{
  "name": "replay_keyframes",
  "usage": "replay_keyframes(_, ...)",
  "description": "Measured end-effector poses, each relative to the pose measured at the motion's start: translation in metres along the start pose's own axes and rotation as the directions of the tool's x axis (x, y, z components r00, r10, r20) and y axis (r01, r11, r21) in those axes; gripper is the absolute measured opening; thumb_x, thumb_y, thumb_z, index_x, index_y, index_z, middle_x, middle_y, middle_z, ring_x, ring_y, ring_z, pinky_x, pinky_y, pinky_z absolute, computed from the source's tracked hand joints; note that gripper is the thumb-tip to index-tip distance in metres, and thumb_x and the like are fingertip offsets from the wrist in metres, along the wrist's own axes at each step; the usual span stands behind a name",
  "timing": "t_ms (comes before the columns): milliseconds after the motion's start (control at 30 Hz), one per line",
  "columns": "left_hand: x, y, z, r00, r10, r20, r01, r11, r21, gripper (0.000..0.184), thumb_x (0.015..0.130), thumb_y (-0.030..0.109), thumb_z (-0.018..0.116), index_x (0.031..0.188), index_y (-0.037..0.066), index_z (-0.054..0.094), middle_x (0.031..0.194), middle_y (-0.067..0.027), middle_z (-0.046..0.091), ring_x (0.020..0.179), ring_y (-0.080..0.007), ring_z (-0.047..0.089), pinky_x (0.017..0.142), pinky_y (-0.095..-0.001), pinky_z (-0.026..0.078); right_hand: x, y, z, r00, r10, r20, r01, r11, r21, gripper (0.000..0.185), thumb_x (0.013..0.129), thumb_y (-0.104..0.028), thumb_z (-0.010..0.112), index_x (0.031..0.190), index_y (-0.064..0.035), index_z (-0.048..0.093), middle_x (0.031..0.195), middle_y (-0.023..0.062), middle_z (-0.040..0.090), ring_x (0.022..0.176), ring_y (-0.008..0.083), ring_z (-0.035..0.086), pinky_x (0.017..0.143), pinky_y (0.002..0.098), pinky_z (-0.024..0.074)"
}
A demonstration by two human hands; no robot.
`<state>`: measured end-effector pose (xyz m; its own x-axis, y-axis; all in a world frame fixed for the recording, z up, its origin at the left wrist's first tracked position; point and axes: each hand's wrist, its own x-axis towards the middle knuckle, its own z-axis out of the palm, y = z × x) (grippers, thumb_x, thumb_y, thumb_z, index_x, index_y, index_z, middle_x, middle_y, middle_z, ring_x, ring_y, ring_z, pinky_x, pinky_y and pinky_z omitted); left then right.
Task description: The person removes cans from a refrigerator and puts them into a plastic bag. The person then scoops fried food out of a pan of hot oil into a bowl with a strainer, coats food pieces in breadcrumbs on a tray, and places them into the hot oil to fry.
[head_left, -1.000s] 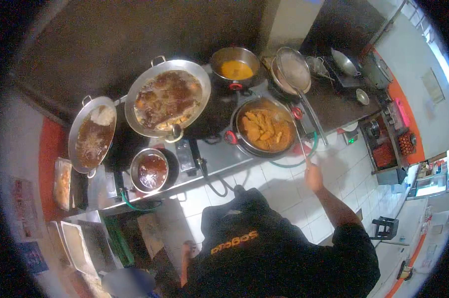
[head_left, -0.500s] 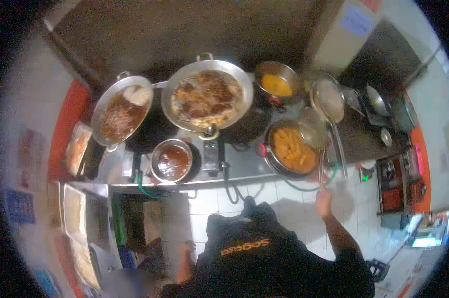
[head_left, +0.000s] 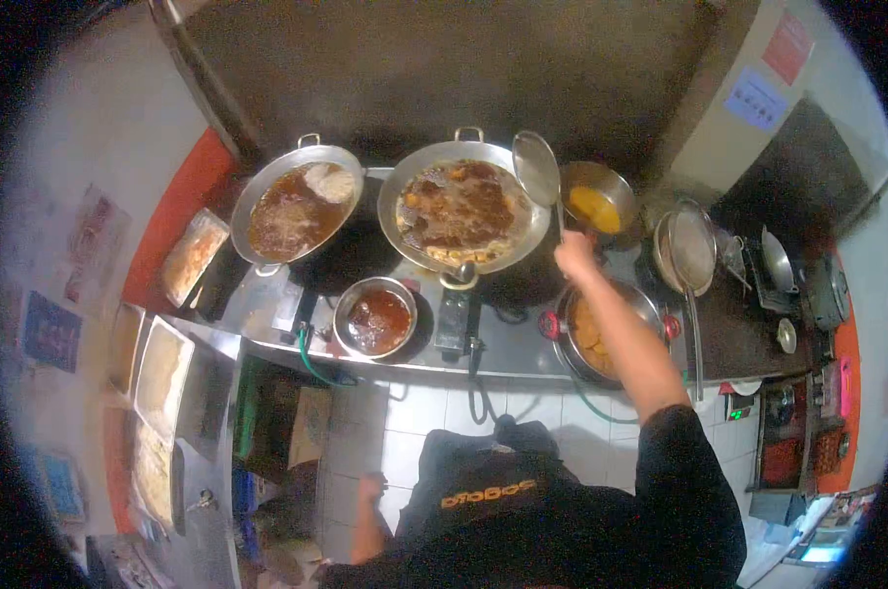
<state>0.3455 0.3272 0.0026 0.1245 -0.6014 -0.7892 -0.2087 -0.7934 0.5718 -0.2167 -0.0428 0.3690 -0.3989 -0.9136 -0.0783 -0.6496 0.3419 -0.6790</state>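
Note:
My right hand (head_left: 575, 257) is closed round the handle of a round mesh skimmer (head_left: 536, 169), whose head hangs over the right edge of the large wok (head_left: 534, 231) of bubbling dark oil. Under my right forearm is a pot (head_left: 650, 312) of orange-brown fried pieces, partly hidden by the arm. My left hand (head_left: 371, 487) hangs low beside my body, over the floor; its fingers are too small to make out. A long-handled spoon (head_left: 464, 270) rests at the wok's near edge.
A smaller wok (head_left: 246, 221) with a pale lump in oil stands left. Nearer are a pot of red-brown liquid (head_left: 375, 319) and a food tray (head_left: 194, 257). A pot of yellow liquid (head_left: 596, 208) and another strainer (head_left: 691, 247) are right. Flour trays (head_left: 164, 368) stand lower left.
My right hand has lifted the skimmer from the pot of fried pieces and carried it forward and left to the large wok. The camera view has shifted. My left hand stays low.

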Motion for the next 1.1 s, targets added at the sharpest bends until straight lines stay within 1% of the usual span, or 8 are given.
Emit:
replay_keyframes(67,-0.014,-0.005,0.005,0.998,-0.043,-0.041,0.039,0.995,-0.091,0.022,0.082,0.017,0.058,0.096,0.002,0.063,0.084,-0.0123,0.066,0.063,-0.0226,0.064,0.048,-0.0337,0.05,0.027,-0.004,0.015,0.998,0.003,0.069,0.007,0.991,-0.136,0.026,0.078,0.0,0.041,0.095,0.0071,0.059,0.059,0.0176,0.059,0.041,0.0268,0.057,0.037,0.0386,0.0434)
replay_keyframes(233,-0.032,-0.071,0.022,0.996,-0.09,0.005,0.084,0.908,-0.411,0.019,0.083,0.015,0.056,0.097,0.004,0.061,0.082,-0.0124,0.065,0.06,-0.0232,0.062,0.043,-0.0332,0.045,0.021,-0.012,0.021,0.884,0.311,0.35,-0.427,0.842,0.33,0.008,0.079,-0.002,0.048,0.072,0.0007,0.049,0.057,0.0145,0.052,0.036,0.0223,0.045,0.032,0.0356,0.0333)
replay_keyframes(333,-0.065,-0.1,0.043,0.995,-0.011,0.1,0.057,0.877,-0.477,0.017,0.086,0.014,0.051,0.096,0.005,0.06,0.083,-0.012,0.064,0.064,-0.0231,0.062,0.05,-0.0355,0.047,0.009,-0.015,0.014,0.819,0.295,0.492,-0.496,0.796,0.347,0.009,0.079,0.003,0.05,0.072,0.0001,0.045,0.056,0.011,0.047,0.035,0.018,0.04,0.032,0.0317,0.0321)
replay_keyframes(567,-0.058,-0.111,0.07,0.958,-0.258,0.125,0.283,0.924,-0.258,0.016,0.087,0.016,0.05,0.095,0.006,0.06,0.09,-0.0108,0.064,0.077,-0.0219,0.063,0.06,-0.038,0.048,-0.019,-0.055,0.011,0.598,0.293,0.746,-0.749,0.535,0.391,0.015,0.082,0.004,0.043,0.068,0.0015,0.041,0.054,0.0029,0.04,0.038,0.0059,0.04,0.03,0.0161,0.0352)
replay_keyframes(600,-0.046,-0.102,0.066,0.941,-0.231,0.247,0.268,0.955,-0.129,0.016,0.087,0.018,0.05,0.095,0.008,0.06,0.096,-0.009,0.063,0.087,-0.0205,0.061,0.067,-0.0383,0.048,-0.015,-0.053,0.021,0.549,0.264,0.793,-0.802,0.436,0.409,0.016,0.083,0.003,0.043,0.067,0.0004,0.04,0.055,0.0027,0.04,0.038,0.0059,0.04,0.03,0.0163,0.0354)
replay_keyframes(667,-0.035,-0.09,0.06,0.97,-0.19,0.153,0.216,0.961,-0.175,0.017,0.085,0.018,0.052,0.097,0.008,0.059,0.094,-0.0094,0.064,0.081,-0.0211,0.061,0.062,-0.0374,0.048,-0.006,-0.05,0.041,0.444,0.214,0.87,-0.878,0.297,0.375,0.016,0.085,0.003,0.041,0.07,-0.0009,0.037,0.058,0.0027,0.042,0.038,0.0062,0.039,0.03,0.017,0.0351)
replay_keyframes(900,-0.036,-0.004,0.039,0.986,-0.009,-0.164,-0.045,0.946,-0.32,0.025,0.081,0.017,0.058,0.104,0.005,0.056,0.085,-0.0107,0.065,0.065,-0.0216,0.062,0.047,-0.032,0.046,0.011,-0.034,0.107,0.526,0.106,0.844,-0.849,0.112,0.516,0.011,0.086,-0.001,0.043,0.076,-0.0015,0.039,0.058,0.0011,0.04,0.038,0.0072,0.038,0.032,0.0188,0.0346)
replay_keyframes(1100,-0.037,-0.037,0.023,0.977,-0.158,-0.145,0.126,0.97,-0.206,0.025,0.083,0.015,0.059,0.103,0.002,0.057,0.085,-0.0121,0.065,0.062,-0.0211,0.064,0.045,-0.0317,0.047,0.029,-0.031,0.131,0.616,0.065,0.785,-0.779,0.201,0.594,0.012,0.087,-0.006,0.047,0.076,-0.0018,0.045,0.057,0.0008,0.042,0.039,0.0077,0.035,0.033,0.0201,0.0278)
